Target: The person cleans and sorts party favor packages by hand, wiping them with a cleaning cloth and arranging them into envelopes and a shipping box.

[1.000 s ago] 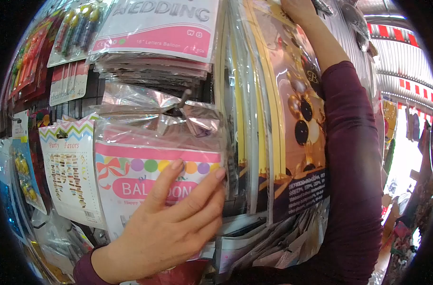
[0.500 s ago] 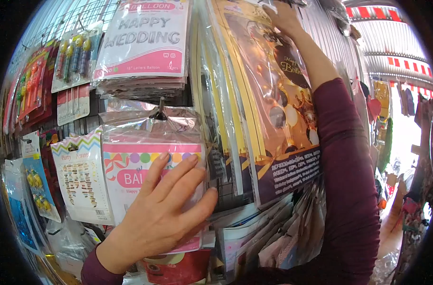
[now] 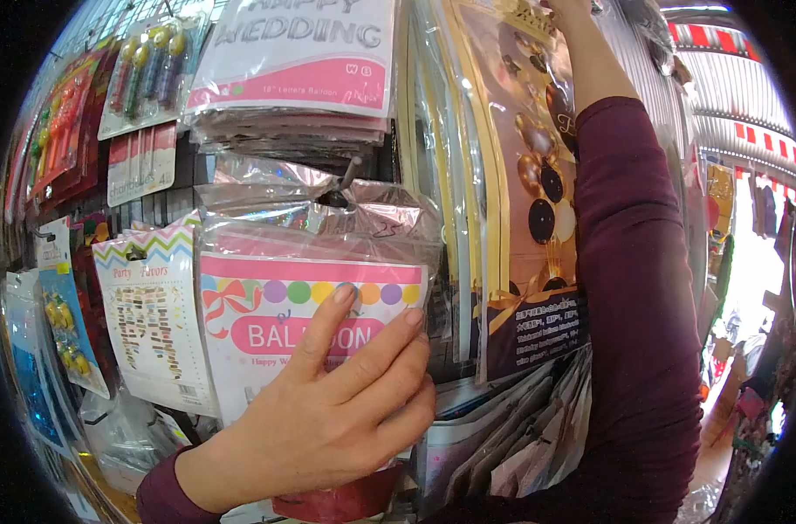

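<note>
Fingers stretched, my left hand point(image 3: 346, 410) lies against a pink and white balloon packet point(image 3: 245, 297) hanging from a metal hook point(image 3: 353, 173). Its fingertips touch the clear wrapper over the printed lettering. My right hand point(image 3: 574, 10) is raised to the top edge of the view, at the upper end of a gold and black balloon packet point(image 3: 524, 210). Most of its fingers are cut off by the frame, so their grip is hidden. More yellow-edged packets point(image 3: 455, 175) hang behind that one.
Above hangs a stack of wedding letter balloon packets point(image 3: 302, 65). To the left are a party favors packet point(image 3: 154, 314) and candle packs point(image 3: 149, 74). Several plastic-wrapped packets point(image 3: 511, 437) hang below right. A red printed item point(image 3: 337, 499) shows beneath my left hand.
The view has shifted, and the gold and black packet now appears narrower and more turned. My left hand remains on the pink packet, its fingers closer together. My right hand is higher, partly out of frame.
</note>
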{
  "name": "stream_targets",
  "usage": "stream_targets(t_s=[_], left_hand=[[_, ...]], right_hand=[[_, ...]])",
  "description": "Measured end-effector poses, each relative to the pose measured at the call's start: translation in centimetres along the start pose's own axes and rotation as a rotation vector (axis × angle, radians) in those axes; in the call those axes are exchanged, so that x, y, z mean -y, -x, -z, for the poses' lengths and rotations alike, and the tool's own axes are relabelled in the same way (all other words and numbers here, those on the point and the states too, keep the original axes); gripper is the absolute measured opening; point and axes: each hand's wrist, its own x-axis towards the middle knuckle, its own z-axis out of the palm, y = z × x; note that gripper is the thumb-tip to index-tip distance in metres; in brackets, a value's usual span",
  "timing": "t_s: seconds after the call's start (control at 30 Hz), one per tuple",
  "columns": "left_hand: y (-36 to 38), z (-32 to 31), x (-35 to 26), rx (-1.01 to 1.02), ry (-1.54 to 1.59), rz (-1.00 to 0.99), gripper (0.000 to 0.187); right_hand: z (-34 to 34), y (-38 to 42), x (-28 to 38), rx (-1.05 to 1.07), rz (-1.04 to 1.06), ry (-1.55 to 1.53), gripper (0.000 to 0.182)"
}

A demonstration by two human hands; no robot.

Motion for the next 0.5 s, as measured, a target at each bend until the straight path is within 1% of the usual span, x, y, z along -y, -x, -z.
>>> stream_targets(t_s=[0.03, 0.1, 0.13, 0.17, 0.23, 0.27, 0.3, 0.37, 0.4, 0.43, 0.5], left_hand=[[0.0, -0.1, 0.0, -0.001, 0.003, 0.004, 0.019], [0.0, -0.3, 0.0, -0.013, 0.003, 0.007, 0.018], [0.0, -0.5, 0.0, -0.005, 0.010, 0.008, 0.018], [0.0, -0.6, -0.1, 0.002, 0.007, 0.014, 0.018], [-0.2, -0.8, -0.1, 0.003, -0.004, 0.018, 0.019], [-0.3, -0.8, -0.2, 0.005, -0.024, 0.026, 0.019], [-0.3, -0.8, -0.2, 0.006, -0.040, 0.027, 0.020], [-0.5, -0.6, -0.2, 0.006, -0.011, 0.044, 0.022], [-0.5, -0.4, -0.3, 0.012, 0.017, 0.071, 0.024], [-0.5, -0.2, -0.3, 0.007, 0.016, 0.066, 0.024], [-0.5, 0.2, -0.3, 0.034, 0.045, 0.060, 0.028]], right_hand=[[0.0, 0.5, 0.1, 0.005, 0.000, 0.002, 0.037], [-0.1, 1.6, 0.0, -0.263, 0.255, 0.371, 0.036], [-0.9, 2.2, -0.2, -0.396, 0.213, 0.406, 0.034], [-1.2, 2.7, -0.3, -0.393, 0.209, 0.409, 0.034], [-1.2, 3.3, 0.1, -0.466, 0.249, 0.312, 0.033], [-0.9, 3.5, 0.6, -0.398, 0.191, 0.274, 0.030], [-0.7, 4.0, 0.7, -0.405, 0.192, 0.278, 0.030], [-0.4, 5.9, 1.7, -0.278, 0.208, 0.069, 0.029], [0.2, 7.3, 2.3, -0.160, 0.153, 0.093, 0.030], [-0.1, 6.9, 1.5, -0.165, 0.158, 0.095, 0.030], [-1.8, 5.4, -2.6, -0.197, 0.723, 0.231, 0.030]])
